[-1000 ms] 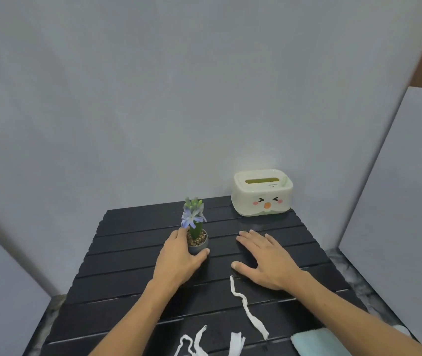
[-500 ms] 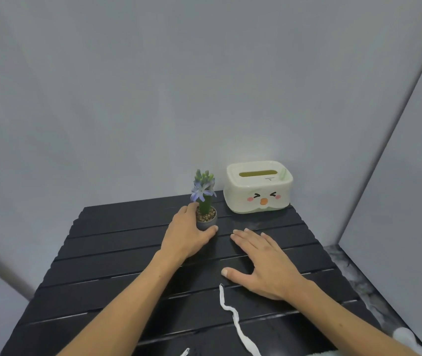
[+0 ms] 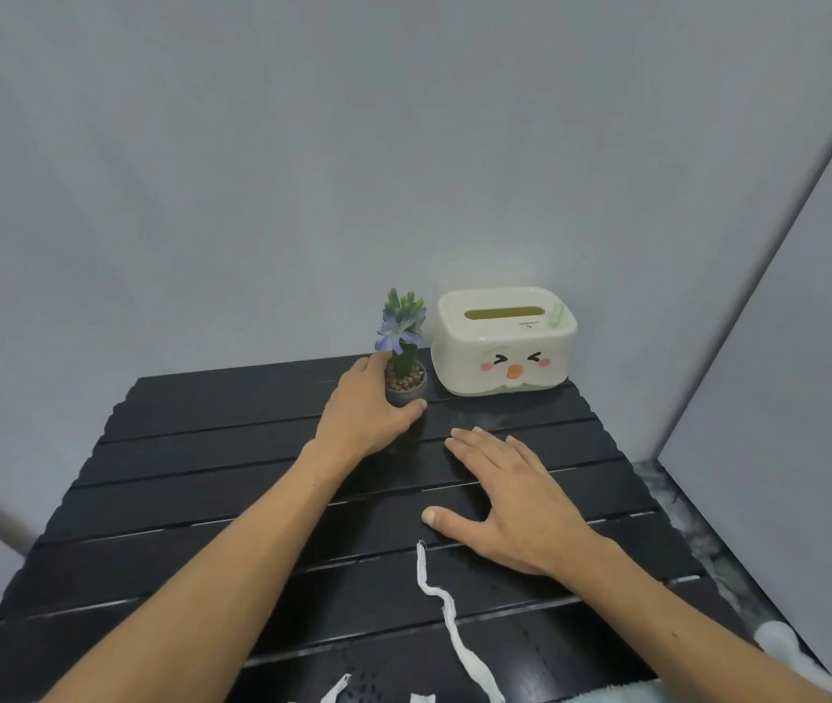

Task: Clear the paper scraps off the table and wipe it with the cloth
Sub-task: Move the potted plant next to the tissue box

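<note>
Long white paper strip: thin, wavy, flat on black slatted table, far tip just beside right hand thumb, not touching. Two short white scraps at near edge, well below both hands. Pale cloth: corner only, under right forearm.

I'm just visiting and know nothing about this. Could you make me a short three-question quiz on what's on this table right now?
1. True or false: the left hand is wrapped around the small flower pot.
2. What lies flat on the table, palm down?
A. the right hand
B. a sponge
C. a book
3. Fill in: the long paper strip lies just nearer the person than the right ____.

Key: 1 true; 2 A; 3 thumb.
</note>
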A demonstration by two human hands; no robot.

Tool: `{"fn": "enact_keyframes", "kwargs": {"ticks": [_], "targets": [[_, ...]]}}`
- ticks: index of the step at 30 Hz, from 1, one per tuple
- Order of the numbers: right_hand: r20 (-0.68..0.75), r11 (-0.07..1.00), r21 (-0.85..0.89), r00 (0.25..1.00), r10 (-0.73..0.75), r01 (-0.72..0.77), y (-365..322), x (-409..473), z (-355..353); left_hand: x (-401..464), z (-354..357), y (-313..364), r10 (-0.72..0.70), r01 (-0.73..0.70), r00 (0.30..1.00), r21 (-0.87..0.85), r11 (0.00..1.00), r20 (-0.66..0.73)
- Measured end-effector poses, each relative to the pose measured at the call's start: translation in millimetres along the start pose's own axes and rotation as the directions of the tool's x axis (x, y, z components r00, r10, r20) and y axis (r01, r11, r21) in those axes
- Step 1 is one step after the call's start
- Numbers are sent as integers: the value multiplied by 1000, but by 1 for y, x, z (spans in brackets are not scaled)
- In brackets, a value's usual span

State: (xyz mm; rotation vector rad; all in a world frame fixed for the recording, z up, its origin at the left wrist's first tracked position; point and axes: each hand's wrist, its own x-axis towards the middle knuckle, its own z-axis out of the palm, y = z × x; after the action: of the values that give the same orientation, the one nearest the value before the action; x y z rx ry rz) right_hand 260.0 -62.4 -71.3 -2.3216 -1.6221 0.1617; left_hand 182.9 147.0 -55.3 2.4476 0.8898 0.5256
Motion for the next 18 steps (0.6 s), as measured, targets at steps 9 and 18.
{"fn": "enact_keyframes", "kwargs": {"ticks": [9, 18], "targets": [[-1, 1000, 16, 1000, 3, -3, 0, 0, 2, 5, -2, 0, -21, 21, 1000, 5, 1000, 22], [-1, 1000, 22, 1000, 2, -2, 0, 0, 1, 7, -3, 5, -20, 20, 999, 0, 1000, 42]]}}
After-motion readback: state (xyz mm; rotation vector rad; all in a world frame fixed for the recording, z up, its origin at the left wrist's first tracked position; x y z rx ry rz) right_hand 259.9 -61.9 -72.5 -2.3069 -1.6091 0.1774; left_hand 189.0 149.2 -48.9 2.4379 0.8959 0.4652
